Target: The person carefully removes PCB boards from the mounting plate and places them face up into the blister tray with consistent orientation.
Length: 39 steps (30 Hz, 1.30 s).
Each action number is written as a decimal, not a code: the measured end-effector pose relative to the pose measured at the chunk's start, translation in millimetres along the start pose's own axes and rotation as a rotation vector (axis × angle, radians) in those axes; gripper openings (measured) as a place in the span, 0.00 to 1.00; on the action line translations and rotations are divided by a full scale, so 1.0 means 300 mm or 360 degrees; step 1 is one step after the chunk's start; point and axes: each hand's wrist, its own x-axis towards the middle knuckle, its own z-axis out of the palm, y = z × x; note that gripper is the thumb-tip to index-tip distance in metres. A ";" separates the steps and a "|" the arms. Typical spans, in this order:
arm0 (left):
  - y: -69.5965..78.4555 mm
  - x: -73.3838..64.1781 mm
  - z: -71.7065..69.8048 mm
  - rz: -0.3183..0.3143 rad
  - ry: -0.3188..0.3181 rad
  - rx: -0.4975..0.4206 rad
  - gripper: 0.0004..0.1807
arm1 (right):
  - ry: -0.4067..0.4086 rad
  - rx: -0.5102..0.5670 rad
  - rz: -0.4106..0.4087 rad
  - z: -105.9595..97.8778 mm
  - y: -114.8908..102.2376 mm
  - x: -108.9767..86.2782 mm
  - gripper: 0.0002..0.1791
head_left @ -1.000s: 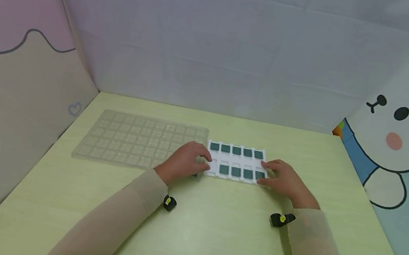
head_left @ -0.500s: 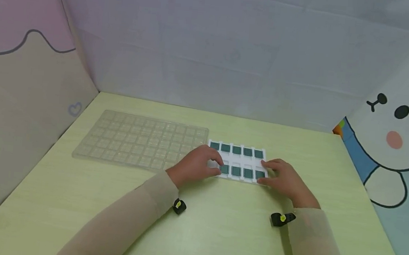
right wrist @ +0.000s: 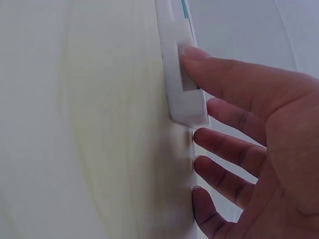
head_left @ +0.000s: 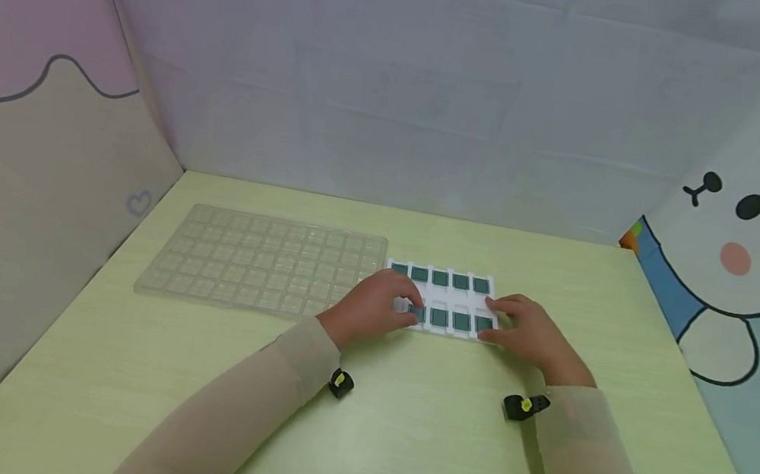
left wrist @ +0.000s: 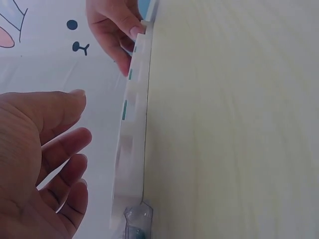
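A white tray [head_left: 439, 298] holds two rows of dark green squares [head_left: 461, 282], each in its own slot. My left hand [head_left: 373, 305] is over the tray's left front part, thumb and forefinger bent apart close to a front-row square. Nothing shows between those fingers in the left wrist view, where the left hand [left wrist: 45, 154] is beside the tray's white side wall [left wrist: 132, 154]. At the right end, my right hand [head_left: 528, 335] holds the tray's corner. Its thumb [right wrist: 219, 72] rests in a side recess, with the forefinger behind the end. My left hand hides the front-left slot.
A clear plastic tray [head_left: 250, 259] with many square compartments lies left of the white one, their edges close together. Both lie on a pale yellow-green table [head_left: 430, 432]. A white cloth wall [head_left: 393, 101] stands behind, with printed side panels left and right.
My left hand has moved right, from the white tray's left edge to above its front-left squares, more slowly in the last half second. The right hand has stayed at its corner.
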 end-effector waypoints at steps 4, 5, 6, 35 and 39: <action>-0.001 0.004 0.007 -0.0006 -0.0002 0.0013 0.09 | -0.0003 0.0004 -0.0001 0.000 0.002 0.002 0.39; -0.001 0.005 0.009 -0.0006 -0.0003 0.0022 0.09 | -0.0004 0.0003 -0.0003 0.000 0.003 0.001 0.39; -0.001 0.007 0.011 -0.0003 -0.0003 0.0031 0.09 | -0.0005 0.0003 -0.0006 0.000 0.003 0.001 0.39; -0.026 0.028 0.066 0.0106 0.0013 0.0243 0.06 | -0.0002 -0.0008 -0.0040 -0.004 0.002 -0.004 0.38; -0.026 0.029 0.064 0.0109 0.0023 0.0233 0.06 | 0.0002 0.0002 -0.0051 -0.005 0.002 -0.003 0.38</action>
